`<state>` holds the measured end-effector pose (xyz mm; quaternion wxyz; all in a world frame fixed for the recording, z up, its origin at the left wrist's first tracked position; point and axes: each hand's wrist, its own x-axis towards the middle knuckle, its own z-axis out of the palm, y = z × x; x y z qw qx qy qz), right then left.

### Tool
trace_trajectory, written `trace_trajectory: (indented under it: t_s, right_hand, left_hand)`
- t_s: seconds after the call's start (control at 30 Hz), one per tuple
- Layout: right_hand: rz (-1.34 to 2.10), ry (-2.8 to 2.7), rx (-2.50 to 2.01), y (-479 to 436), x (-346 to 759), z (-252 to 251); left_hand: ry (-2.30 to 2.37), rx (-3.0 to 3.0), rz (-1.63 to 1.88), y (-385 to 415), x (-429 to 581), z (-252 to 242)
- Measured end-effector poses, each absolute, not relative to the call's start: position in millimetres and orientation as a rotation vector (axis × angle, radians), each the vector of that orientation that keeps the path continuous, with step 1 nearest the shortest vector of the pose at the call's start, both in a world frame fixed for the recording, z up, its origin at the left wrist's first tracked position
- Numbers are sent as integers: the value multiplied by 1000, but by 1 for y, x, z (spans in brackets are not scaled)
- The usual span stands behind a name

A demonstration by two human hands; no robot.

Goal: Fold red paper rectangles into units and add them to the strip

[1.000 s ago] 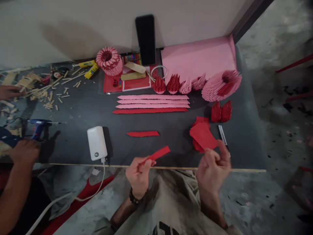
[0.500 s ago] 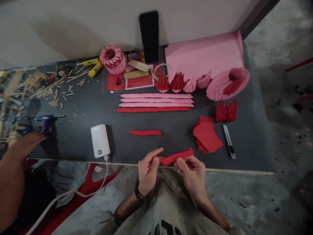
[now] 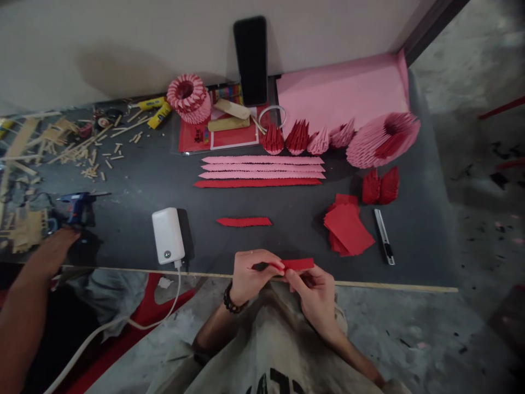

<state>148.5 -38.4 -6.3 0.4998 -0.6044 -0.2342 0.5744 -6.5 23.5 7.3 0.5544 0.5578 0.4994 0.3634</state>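
Note:
A folded strip of red paper (image 3: 298,264) is held level over the table's front edge. My left hand (image 3: 255,273) pinches its left end between thumb and fingers. Fingers and thumb of my right hand (image 3: 314,290) grip its lower edge, close to the left fingertips. Beyond my hands lies a short red row of folded paper pieces (image 3: 244,221). Farther back are a long red row (image 3: 258,183) and several long pink rows (image 3: 262,167). On the right sits a stack of red paper rectangles (image 3: 348,227).
A utility knife (image 3: 384,236) lies right of the stack. A white power bank (image 3: 168,235) with a cable stands left. A co-worker's hand (image 3: 55,249) is by a blue glue gun (image 3: 77,207). Pink folded-paper models (image 3: 381,143) and a phone (image 3: 251,61) stand at the back.
My left hand has closed onto the strip's left end, where its fingers were spread before. The strip has turned level and shifted slightly left. The co-worker's hand has shifted a little.

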Motion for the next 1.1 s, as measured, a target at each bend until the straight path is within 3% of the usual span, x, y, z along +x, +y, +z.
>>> trace_trajectory:
  t_s: [0.17, 0.73, 1.1]
  right_hand:
    - [1215, -810, -1547, -33, 151, 2]
    - [1172, -927, -1605, -33, 157, -4]
    - [1536, -751, -1507, -33, 169, -14]
  left_hand:
    - [1339, 1009, 866, 15, 6, 9]
    - [1461, 814, 989, -4, 22, -3]
    - [1382, 814, 982, -2, 15, -6]
